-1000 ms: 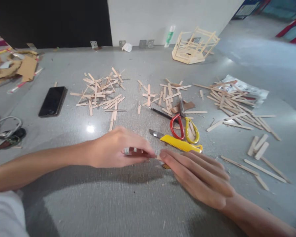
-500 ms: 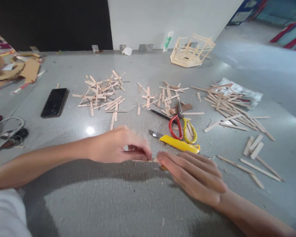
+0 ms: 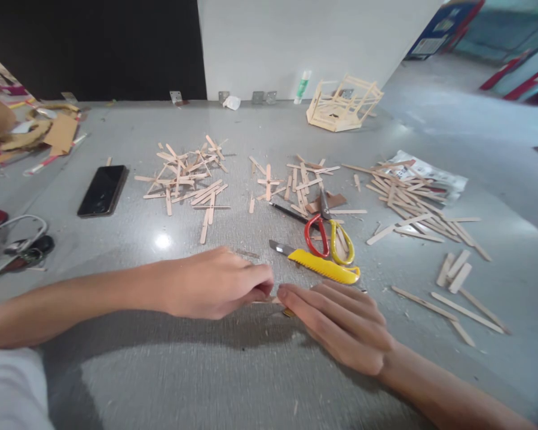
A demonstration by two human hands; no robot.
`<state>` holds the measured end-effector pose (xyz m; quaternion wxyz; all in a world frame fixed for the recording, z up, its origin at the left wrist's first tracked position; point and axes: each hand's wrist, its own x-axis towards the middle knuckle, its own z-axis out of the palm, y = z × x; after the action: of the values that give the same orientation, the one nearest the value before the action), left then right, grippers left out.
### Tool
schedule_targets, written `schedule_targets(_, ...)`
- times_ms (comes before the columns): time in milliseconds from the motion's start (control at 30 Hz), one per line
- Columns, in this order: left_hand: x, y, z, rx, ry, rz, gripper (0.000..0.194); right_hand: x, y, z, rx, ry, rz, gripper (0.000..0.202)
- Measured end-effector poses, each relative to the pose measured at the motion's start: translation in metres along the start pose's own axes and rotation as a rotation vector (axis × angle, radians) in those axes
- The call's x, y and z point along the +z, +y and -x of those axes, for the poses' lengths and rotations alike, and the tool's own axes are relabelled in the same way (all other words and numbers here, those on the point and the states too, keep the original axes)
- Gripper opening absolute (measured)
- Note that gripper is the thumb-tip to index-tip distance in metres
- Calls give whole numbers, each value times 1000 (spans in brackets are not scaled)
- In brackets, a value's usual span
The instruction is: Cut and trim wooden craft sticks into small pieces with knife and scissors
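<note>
Nearest on the grey table (image 3: pixel 197 376), 2 bare hands work close together. The right hand (image 3: pixel 336 325) lies low, its fingers stretched and side by side, the tips over the right end of a thin wooden stick (image 3: pixel 266 301). Its thumb is hidden, so I cannot tell whether it pinches the stick or only presses it. The left hand (image 3: pixel 222 283) has its fingers bent and drawn together, with the tips at the same stick; whether they grip it, I cannot tell. The stick is thus between the 2 hands, partly covered by them.

Just beyond the right hand lies a yellow cutter (image 3: pixel 325 266), its blade out and pointing to the left. To the right, 3 short wooden sticks (image 3: pixel 459 278) lie together. Behind the cutter are scissors (image 3: pixel 315 236) with 1 red and 1 yellow handle. Farther left lies a black phone (image 3: pixel 102 191). At a similar depth, a heap of sticks (image 3: pixel 403 206) partly covers a whitish packet (image 3: pixel 452 182). At the back, a wooden frame (image 3: pixel 334 124) stands beside an upright glue stick (image 3: pixel 302 88).
</note>
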<state>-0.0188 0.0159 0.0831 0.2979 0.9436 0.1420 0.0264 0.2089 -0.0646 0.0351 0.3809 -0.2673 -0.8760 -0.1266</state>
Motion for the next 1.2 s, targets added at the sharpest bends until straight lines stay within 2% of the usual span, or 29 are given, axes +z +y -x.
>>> schedule_targets(100, 0, 0, -1, -49, -18, 130, 12, -1, 0, 0, 8, -19, -9, 11)
schedule_targets(200, -1, -3, -3, -173, 14, 253, 17, 3, 1, 1, 83, 14, -38, 12)
schedule_targets(300, -3, -6, -3, -304, 72, 239, 29, 10, 2, 5, 205, 2, -100, 12)
schedule_targets(367, -4, -7, -4, -337, 77, 197, 36, 14, 3, 7, 250, -32, -121, 11)
schedule_targets(433, -5, -8, -4, -320, 86, 179, 35, 16, 4, 10, 264, -46, -111, 9)
schedule_targets(533, -5, -8, -6, -237, 53, 290, 20, 18, 4, 12, 286, -61, -103, 8)
schedule_targets(600, -4, -9, -7, -187, -10, 406, 21, 19, 4, 13, 302, -61, -109, 8)
schedule_targets(667, -2, -12, -7, -186, -16, 432, 20, 21, 4, 14, 317, -60, -111, 10)
schedule_targets(767, -2, -18, -8, -304, 141, 359, 23, 24, 4, 15, 404, -98, -70, 23)
schedule_targets(833, -8, -23, -9, -405, 256, 349, 22, 25, 4, 14, 477, -181, -23, 31)
schedule_targets(900, -17, -27, -8, -467, 338, 382, 18, 26, 7, 10, 489, -289, 0, 34)
schedule_targets(1033, -31, -30, -7, -460, 382, 446, 15, 30, 30, -10, 397, -456, 64, 30)
schedule_targets(1100, -34, -28, -6, -432, 375, 479, 14, 37, 53, -23, 360, -499, 156, 27)
schedule_targets(1200, -33, -22, -4, -405, 333, 550, 14, 55, 92, -39, 303, -569, 183, 34)
